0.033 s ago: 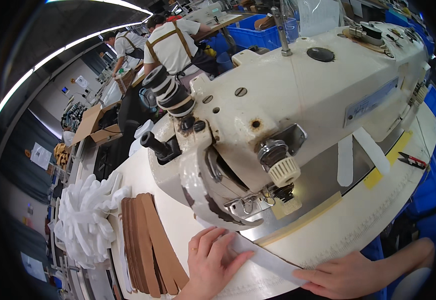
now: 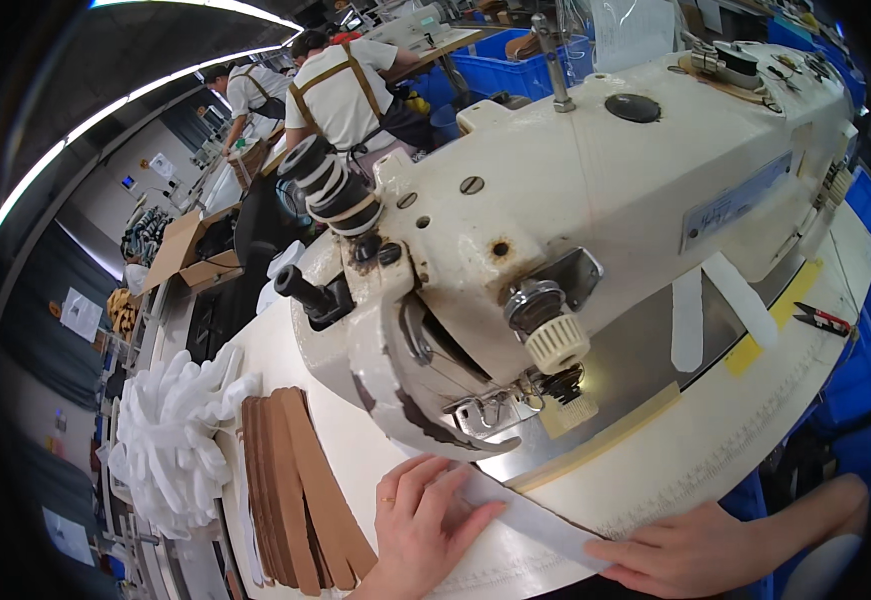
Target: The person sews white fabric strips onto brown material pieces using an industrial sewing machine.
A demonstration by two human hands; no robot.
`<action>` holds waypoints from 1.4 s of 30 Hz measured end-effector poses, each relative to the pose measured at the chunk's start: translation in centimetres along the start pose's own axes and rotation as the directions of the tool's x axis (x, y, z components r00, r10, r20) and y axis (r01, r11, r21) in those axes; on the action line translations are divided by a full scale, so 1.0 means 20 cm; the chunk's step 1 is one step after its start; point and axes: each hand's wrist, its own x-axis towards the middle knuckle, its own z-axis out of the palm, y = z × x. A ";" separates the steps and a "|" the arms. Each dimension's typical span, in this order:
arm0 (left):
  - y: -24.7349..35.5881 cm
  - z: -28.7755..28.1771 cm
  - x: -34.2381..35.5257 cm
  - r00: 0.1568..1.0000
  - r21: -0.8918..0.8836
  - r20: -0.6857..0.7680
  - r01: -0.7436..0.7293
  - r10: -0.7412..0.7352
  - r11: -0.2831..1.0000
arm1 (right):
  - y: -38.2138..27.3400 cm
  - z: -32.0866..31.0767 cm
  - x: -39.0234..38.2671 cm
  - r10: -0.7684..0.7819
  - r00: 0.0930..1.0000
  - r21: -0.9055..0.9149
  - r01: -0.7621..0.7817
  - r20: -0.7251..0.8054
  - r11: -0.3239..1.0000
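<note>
My left hand (image 2: 426, 520), with a ring on one finger, rests below the curved front arm of a cream sewing machine (image 2: 546, 200). Its bent fingers and thumb hold one end of a pale strip (image 2: 536, 525) with a thin brown edge. My right hand (image 2: 686, 552) pinches the strip's other end between thumb and forefinger, near the table's front edge. Stretched between both hands, the strip lies slantwise in front of the metal bed plate (image 2: 626, 372). The machine's front arm partly hides the needle area.
Left of my left hand lie a stack of brown strips (image 2: 301, 480) and a heap of white gloves (image 2: 171, 440). Two pale strips (image 2: 688, 325) rest on the bed, with red-handled thread snips (image 2: 822, 319) at the right edge. Two people (image 2: 346, 90) work beyond, near blue bins (image 2: 506, 62).
The machine appears slightly farther left in the view. My hands and the strip keep practically the same place.
</note>
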 end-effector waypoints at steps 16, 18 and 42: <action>0.27 -0.03 -0.04 0.966 -0.191 0.095 -0.220 0.241 0.957 | 0.05 0.01 -0.05 -0.062 0.997 -0.083 0.065 0.036 0.994; 0.28 -0.02 -0.05 0.969 -0.167 0.102 -0.207 0.226 0.964 | 0.10 0.03 -0.07 -0.077 0.992 -0.116 0.088 0.099 0.989; -0.02 0.03 0.00 0.998 -0.013 -0.056 -0.034 0.033 0.999 | 0.15 0.13 -0.02 -0.519 0.830 -0.405 0.411 -0.205 0.817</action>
